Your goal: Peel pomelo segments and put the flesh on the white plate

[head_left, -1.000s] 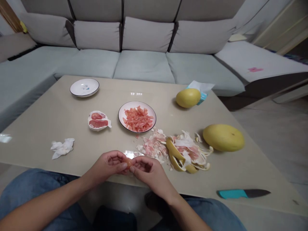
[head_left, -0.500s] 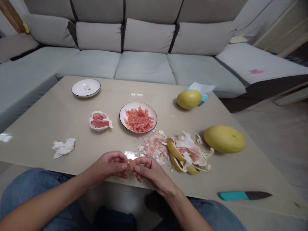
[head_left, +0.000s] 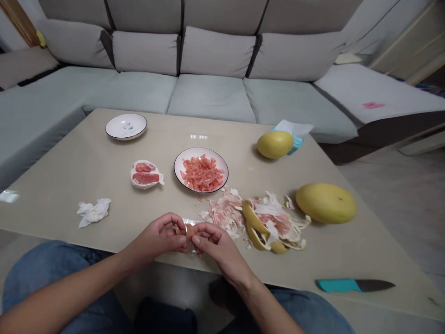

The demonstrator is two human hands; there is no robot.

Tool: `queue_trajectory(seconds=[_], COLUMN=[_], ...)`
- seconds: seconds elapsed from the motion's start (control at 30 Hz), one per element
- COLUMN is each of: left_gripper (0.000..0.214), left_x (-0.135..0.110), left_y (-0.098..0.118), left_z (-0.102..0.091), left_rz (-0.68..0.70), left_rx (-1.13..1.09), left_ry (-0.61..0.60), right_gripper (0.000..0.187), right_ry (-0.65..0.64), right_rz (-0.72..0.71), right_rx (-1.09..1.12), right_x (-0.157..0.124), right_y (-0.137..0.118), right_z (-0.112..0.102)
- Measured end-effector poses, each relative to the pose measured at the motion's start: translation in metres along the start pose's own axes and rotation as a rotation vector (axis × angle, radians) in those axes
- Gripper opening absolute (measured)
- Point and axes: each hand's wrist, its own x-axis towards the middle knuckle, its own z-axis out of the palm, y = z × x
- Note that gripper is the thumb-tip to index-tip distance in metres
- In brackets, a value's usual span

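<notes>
Between my fingertips, over the near edge of the table, is a small orange-pink piece of pomelo flesh (head_left: 189, 232). My left hand (head_left: 167, 235) pinches its left side, and my right hand (head_left: 212, 241) grips it from the right. The fingers hide most of the piece. Beyond my hands, a plate (head_left: 179, 176) with a dark rim holds a heap of pink pomelo pieces (head_left: 202, 172). To the left of that plate lies a partly peeled pomelo half (head_left: 146, 175) with red flesh and white pith. Torn membrane scraps (head_left: 225, 208) lie just past my right hand.
Yellow peel (head_left: 255, 225) is piled at right. Two whole pomelos (head_left: 326, 203) stand farther right, one by a tissue pack (head_left: 295, 134). A teal-handled knife (head_left: 354, 285) lies near the front right edge. A crumpled tissue (head_left: 93, 212) and a white plate (head_left: 126, 126) are at left.
My hands stay together around the pomelo piece, with the fingers shifted slightly and the left hand raised a little. The view has moved slightly; the things on the table look unchanged.
</notes>
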Motion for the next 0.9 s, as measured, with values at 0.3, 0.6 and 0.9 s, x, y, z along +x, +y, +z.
queue_trajectory(seconds=[0.3, 0.6, 0.9], left_gripper=[0.017, 0.018, 0.021], left_x=[-0.001, 0.000, -0.001], left_y=[0.000, -0.004, -0.009], left_z=[-0.001, -0.005, -0.001], left_rz=[0.090, 0.058, 0.071], left_rx=[0.216, 0.283, 0.322], left_ry=[0.061, 0.067, 0.080], right_gripper=[0.027, 0.011, 0.012], right_ry=[0.120, 0.157, 0.177], right_rz=[-0.085, -0.211, -0.120], right_rx=[-0.270, -0.507, -0.446], right_x=[-0.006, -0.009, -0.008], right_y=[-0.001, -0.002, -0.003], right_z=[0.008, 0.010, 0.013])
